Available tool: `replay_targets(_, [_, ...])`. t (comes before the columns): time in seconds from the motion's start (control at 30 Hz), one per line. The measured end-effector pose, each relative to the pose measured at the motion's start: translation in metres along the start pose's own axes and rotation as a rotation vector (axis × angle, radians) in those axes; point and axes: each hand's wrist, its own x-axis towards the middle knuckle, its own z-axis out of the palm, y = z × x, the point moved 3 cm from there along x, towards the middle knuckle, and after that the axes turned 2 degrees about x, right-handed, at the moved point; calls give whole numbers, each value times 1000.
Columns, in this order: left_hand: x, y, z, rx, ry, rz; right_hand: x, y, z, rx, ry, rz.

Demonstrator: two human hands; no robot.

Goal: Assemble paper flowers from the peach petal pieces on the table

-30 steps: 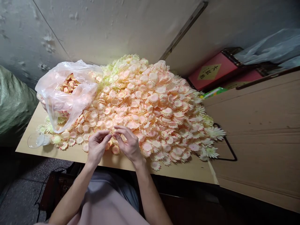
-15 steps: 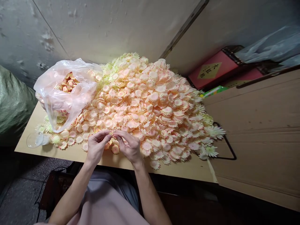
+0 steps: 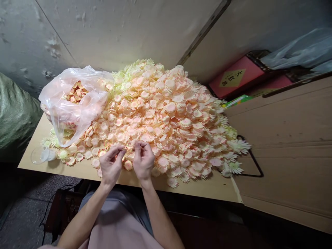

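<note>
At the front edge of a large heap of pale pink and cream flower-shaped petal discs (image 3: 168, 107), both hands are raised close together. My left hand (image 3: 112, 166) is closed in a pinch, thumb against fingertips; whatever it grips is too small to make out. A narrow gap separates it from my right hand (image 3: 144, 160), also pinched, with its fingertips against the pale heap so that anything between them cannot be told apart. One small red-edged disc (image 3: 128, 165) lies on the table between the two hands.
A translucent plastic bag (image 3: 75, 110) of red-tipped pieces stands on the table (image 3: 207, 190) at the left. Near it lies a clear plastic cup (image 3: 38, 155) on its side. Cardboard (image 3: 282, 148) borders the right; red boxes (image 3: 236, 76) sit behind. A green sack (image 3: 15, 121) stands far left.
My hands, touching at the fingertips before, have moved apart slightly. My right hand has turned more upright, its fingers now folded toward the thumb.
</note>
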Motion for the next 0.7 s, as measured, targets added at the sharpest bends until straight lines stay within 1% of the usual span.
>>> replay_targets(0.07, [-4,-1,-7,25,74,36,13,3,-8,161,110,110])
replay_targets(0.13, [-4,-3,-17,23,123,25,32,3,-21,269,208,137])
replay_targets(0.17, [-3,-5,-21,8,126,0,42,3,-28,261,242,121])
replay_targets(0.23, [2,-8,-26,-24,98,-54,58,-1,-37,149,230,52])
replay_targets(0.3, [8,-10,-27,-47,58,-84,67,-8,-39,-47,179,-71])
replay_targets(0.37, [12,-10,-26,-60,14,-96,65,-16,-36,-222,125,-208])
replay_targets(0.4, [14,-10,-24,-64,-9,-102,61,-21,-32,-269,87,-262])
replay_targets(0.47, [15,-8,-21,-66,-51,-113,48,-29,-24,-266,-39,-333])
replay_targets(0.57, [15,-3,-19,-69,-98,-118,26,-38,-11,-203,-308,-430])
replay_targets(0.6, [15,-2,-18,-73,-116,-117,21,-40,-9,-204,-374,-468])
replay_targets(0.63, [14,0,-17,-76,-135,-116,16,-41,-7,-213,-419,-498])
replay_targets(0.7, [14,2,-16,-75,-173,-117,13,-41,-6,-225,-447,-533])
